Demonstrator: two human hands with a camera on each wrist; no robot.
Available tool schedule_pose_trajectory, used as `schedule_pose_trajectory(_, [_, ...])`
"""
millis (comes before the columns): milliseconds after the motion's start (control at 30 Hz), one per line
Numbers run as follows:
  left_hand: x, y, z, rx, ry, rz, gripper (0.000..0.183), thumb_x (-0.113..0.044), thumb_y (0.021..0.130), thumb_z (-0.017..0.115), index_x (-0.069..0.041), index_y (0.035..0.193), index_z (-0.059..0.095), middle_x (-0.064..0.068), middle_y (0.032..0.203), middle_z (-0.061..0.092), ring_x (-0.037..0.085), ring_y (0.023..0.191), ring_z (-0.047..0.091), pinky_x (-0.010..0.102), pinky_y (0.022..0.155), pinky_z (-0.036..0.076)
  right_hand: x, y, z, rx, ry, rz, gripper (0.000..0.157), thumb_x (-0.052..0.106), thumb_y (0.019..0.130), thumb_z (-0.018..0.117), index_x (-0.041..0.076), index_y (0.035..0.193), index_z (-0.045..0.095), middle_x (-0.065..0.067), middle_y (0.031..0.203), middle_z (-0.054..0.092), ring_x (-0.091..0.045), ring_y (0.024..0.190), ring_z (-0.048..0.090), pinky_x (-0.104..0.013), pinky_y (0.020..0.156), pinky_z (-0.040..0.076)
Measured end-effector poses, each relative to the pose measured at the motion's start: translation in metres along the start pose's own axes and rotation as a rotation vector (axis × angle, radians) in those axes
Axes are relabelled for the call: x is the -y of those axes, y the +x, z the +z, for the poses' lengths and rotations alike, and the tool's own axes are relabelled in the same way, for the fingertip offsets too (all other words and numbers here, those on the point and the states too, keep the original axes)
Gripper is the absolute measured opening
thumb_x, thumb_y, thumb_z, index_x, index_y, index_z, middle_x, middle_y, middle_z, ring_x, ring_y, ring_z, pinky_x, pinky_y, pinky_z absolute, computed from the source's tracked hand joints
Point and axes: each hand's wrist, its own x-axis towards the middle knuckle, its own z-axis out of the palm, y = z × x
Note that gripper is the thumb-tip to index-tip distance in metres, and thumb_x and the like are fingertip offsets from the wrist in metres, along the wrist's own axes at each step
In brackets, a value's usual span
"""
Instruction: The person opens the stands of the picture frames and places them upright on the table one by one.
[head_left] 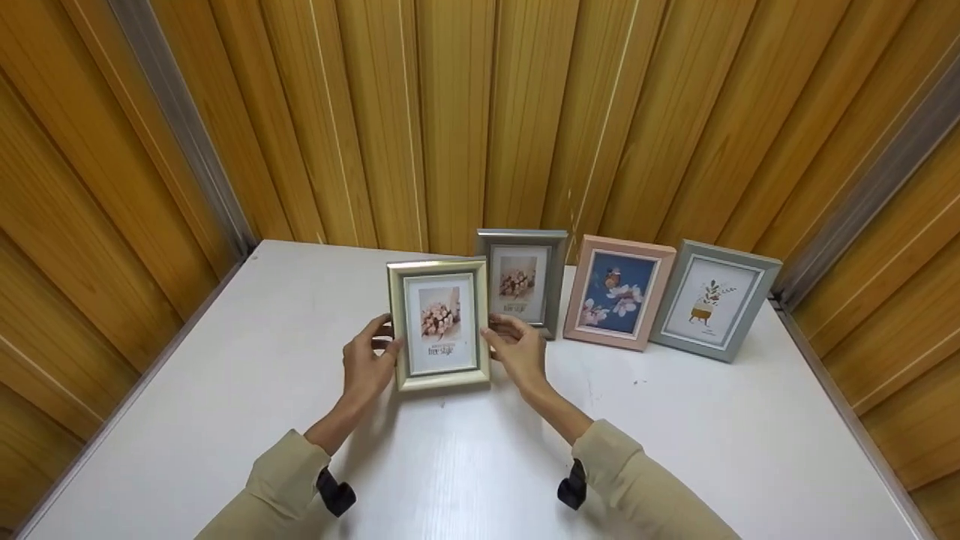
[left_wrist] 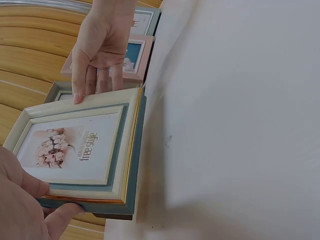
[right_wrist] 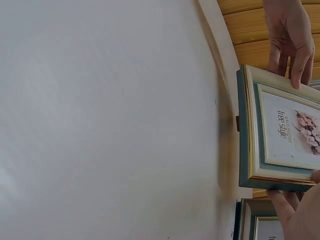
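A cream picture frame (head_left: pixel 442 381) with a gold and teal edge shows a bunch of pink roses and the words "free style". Both hands hold it upright by its sides. My left hand (head_left: pixel 367 363) grips the left side, thumb on the front and fingers behind. On the opposite side my right hand (head_left: pixel 520 352) does the same, its thumb at the front edge. In the left wrist view the cream frame (left_wrist: pixel 75 187) leans back, its bottom edge close over the table. Just behind the right hand stands a grey picture frame (head_left: pixel 556 289) with a similar rose picture.
Right of the grey frame stand a pink picture frame (head_left: pixel 581 289) with blossoms on blue and a grey-green picture frame (head_left: pixel 750 322) with a potted plant. They stand on a white table (head_left: pixel 300 330). Wood-patterned panels (head_left: pixel 450 135) rise behind and at both sides.
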Motion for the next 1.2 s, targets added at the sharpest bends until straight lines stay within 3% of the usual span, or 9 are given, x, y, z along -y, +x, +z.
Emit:
schedule_pose_trajectory(100, [0.003, 0.006, -0.001, -0.045, -0.012, 0.013, 0.04, 0.001, 0.095, 0.064, 0.005, 0.135, 0.06, 0.025, 0.117, 0.071, 0.037, 0.101, 0.07, 0.018, 0.068, 0.054, 0.003, 0.007, 0.009, -0.029, -0.025, -0.033, 0.026, 0.004, 0.09, 0.075, -0.007, 0.113, 0.071, -0.022, 0.107, 0.075, -0.014, 0.087, 0.074, -0.032, 0.074, 0.064])
schedule_pose_trajectory(233, [0.008, 0.018, -0.003, -0.107, -0.014, 0.036, 0.04, 0.002, 0.094, 0.064, 0.004, 0.134, 0.061, 0.024, 0.117, 0.072, 0.037, 0.101, 0.07, 0.026, 0.077, 0.055, 0.008, 0.014, 0.02, -0.008, -0.116, -0.084, 0.026, 0.004, 0.093, 0.07, -0.005, 0.118, 0.071, -0.022, 0.114, 0.074, -0.026, 0.101, 0.074, -0.028, 0.084, 0.062])
schedule_pose_trajectory(333, [0.014, 0.029, -0.003, -0.151, -0.017, 0.051, 0.04, 0.003, 0.095, 0.064, 0.003, 0.135, 0.061, 0.023, 0.118, 0.072, 0.036, 0.102, 0.07, 0.037, 0.084, 0.056, 0.012, 0.019, 0.027, 0.07, -0.172, -0.107, 0.035, 0.003, 0.097, 0.064, -0.005, 0.131, 0.064, -0.024, 0.128, 0.069, -0.034, 0.12, 0.068, -0.031, 0.099, 0.057])
schedule_pose_trajectory(467, [0.024, 0.042, -0.002, -0.182, -0.035, 0.066, 0.041, 0.003, 0.095, 0.064, 0.004, 0.136, 0.061, 0.023, 0.12, 0.071, 0.037, 0.104, 0.069, 0.047, 0.091, 0.055, 0.014, 0.023, 0.032, 0.22, -0.209, -0.044, 0.056, 0.006, 0.098, 0.061, -0.002, 0.151, 0.045, -0.023, 0.15, 0.053, -0.036, 0.14, 0.052, -0.038, 0.114, 0.045])
schedule_pose_trajectory(633, [0.036, 0.055, 0.006, -0.157, -0.061, 0.085, 0.042, 0.002, 0.096, 0.064, 0.005, 0.137, 0.059, 0.026, 0.122, 0.069, 0.041, 0.107, 0.067, 0.052, 0.098, 0.054, 0.01, 0.024, 0.03, 0.308, -0.241, 0.068, 0.072, 0.011, 0.098, 0.063, 0.006, 0.161, 0.028, -0.018, 0.163, 0.036, -0.034, 0.15, 0.038, -0.043, 0.119, 0.039])
schedule_pose_trajectory(800, [0.044, 0.061, 0.01, -0.128, -0.058, 0.069, 0.042, 0.003, 0.096, 0.062, 0.006, 0.138, 0.058, 0.027, 0.123, 0.068, 0.041, 0.108, 0.067, 0.051, 0.097, 0.054, 0.005, 0.023, 0.027, 0.345, -0.239, 0.078, 0.077, 0.009, 0.098, 0.062, 0.005, 0.162, 0.021, -0.02, 0.166, 0.028, -0.037, 0.152, 0.032, -0.045, 0.121, 0.036])
schedule_pose_trajectory(1000, [0.043, 0.064, 0.007, -0.087, -0.015, 0.055, 0.043, 0.002, 0.098, 0.06, 0.005, 0.141, 0.055, 0.027, 0.125, 0.067, 0.04, 0.112, 0.066, 0.051, 0.098, 0.054, 0.005, 0.02, 0.029, 0.36, -0.23, 0.073, 0.077, 0.008, 0.097, 0.061, 0.004, 0.163, 0.019, -0.021, 0.166, 0.027, -0.038, 0.153, 0.03, -0.047, 0.122, 0.034])
schedule_pose_trajectory(1200, [0.034, 0.066, 0.012, -0.05, 0.014, 0.018, 0.044, -0.005, 0.101, 0.058, 0.002, 0.144, 0.053, 0.025, 0.128, 0.066, 0.039, 0.119, 0.063, 0.054, 0.105, 0.048, 0.011, 0.018, 0.021, 0.32, -0.262, 0.065, 0.072, 0.007, 0.098, 0.06, 0.002, 0.161, 0.025, -0.022, 0.163, 0.033, -0.037, 0.151, 0.035, -0.047, 0.121, 0.036])
